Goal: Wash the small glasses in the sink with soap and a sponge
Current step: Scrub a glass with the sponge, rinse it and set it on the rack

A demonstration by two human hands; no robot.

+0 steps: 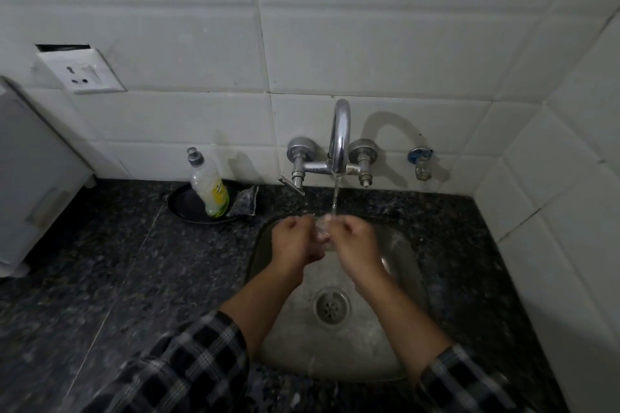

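Observation:
A small clear glass (322, 231) is held between both hands over the steel sink (399, 282), right under the running stream from the tap (339, 137). My left hand (295, 241) grips it from the left and my right hand (356, 241) from the right; the fingers hide most of the glass. The soap bottle (208, 185) stands on a dark dish (183, 203) left of the sink, with the sponge (245, 201) leaning beside it. No other glasses show.
Dark granite counter (100, 278) surrounds the sink. A grey appliance (30, 174) stands at the far left. A wall socket (82, 72) is above the counter and a small valve (421, 163) sits right of the tap. The drain (332, 307) is near my forearms.

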